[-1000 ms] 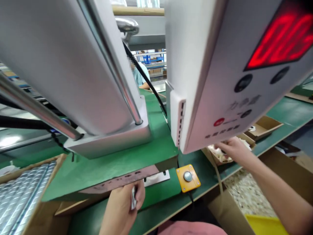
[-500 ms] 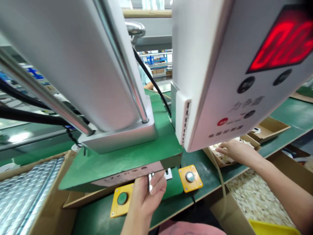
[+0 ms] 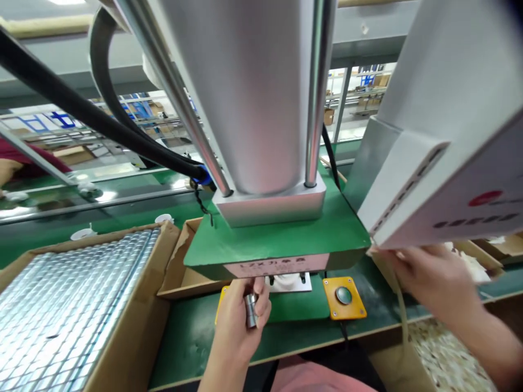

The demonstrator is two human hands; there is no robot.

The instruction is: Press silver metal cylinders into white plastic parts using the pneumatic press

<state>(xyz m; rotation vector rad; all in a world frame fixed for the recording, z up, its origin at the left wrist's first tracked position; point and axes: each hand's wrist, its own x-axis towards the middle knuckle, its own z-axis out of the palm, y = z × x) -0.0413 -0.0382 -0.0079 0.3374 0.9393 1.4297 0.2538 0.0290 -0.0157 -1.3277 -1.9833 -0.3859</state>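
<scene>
My left hand point(image 3: 244, 313) is closed round a short shiny metal cylinder point(image 3: 251, 310), just in front of the press's green plate point(image 3: 281, 239). Under that plate sits a white plate point(image 3: 302, 282) with a round white piece point(image 3: 286, 281) on it. My right hand point(image 3: 435, 275) is raised by the lower edge of the white control box point(image 3: 449, 179), its fingers pressed together; whatever they hold is hidden or too small to name. Right of the white plate is a yellow button box point(image 3: 344, 298); a second one, left, is mostly behind my left hand.
At the left stands a carton point(image 3: 134, 305) packed with shiny metal cylinders, beside an open cardboard box point(image 3: 192, 283). Boxes with pale pieces point(image 3: 469, 260) are at the right. Black hoses point(image 3: 102, 122) cross the upper left. Another person's arm shows at the far left.
The view has swung to the left. My right hand has left the box of pale pieces and come in toward the press. My left hand still holds the metal cylinder.
</scene>
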